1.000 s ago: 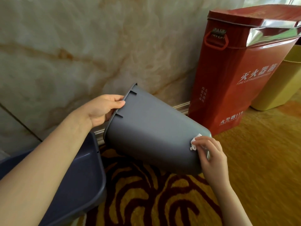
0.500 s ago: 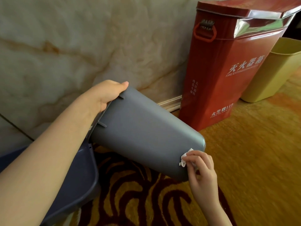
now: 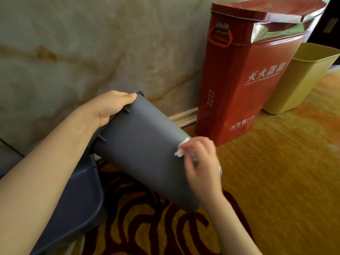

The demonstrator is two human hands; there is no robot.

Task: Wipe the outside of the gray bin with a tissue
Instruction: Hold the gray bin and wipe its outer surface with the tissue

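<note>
The gray bin (image 3: 143, 151) is tipped on its side in the air, its open rim pointing up-left and its base down-right. My left hand (image 3: 110, 105) grips the rim at the upper left. A crumpled white tissue (image 3: 181, 150) is pressed against the bin's outer wall near the base, pinched in the fingers of my right hand (image 3: 200, 162). The right hand is blurred. The bin's inside and its far wall are hidden.
A dark blue bin (image 3: 77, 205) sits low at the left under my forearm. A tall red fire extinguisher box (image 3: 244, 85) stands against the marble wall (image 3: 92, 52), with a yellow bin (image 3: 298, 81) to its right. Patterned orange carpet (image 3: 276, 181) covers the floor.
My right hand has slid the tissue along the bin's wall, from the base edge up toward the middle. The bin has tilted and shifted slightly in my left hand's grip.
</note>
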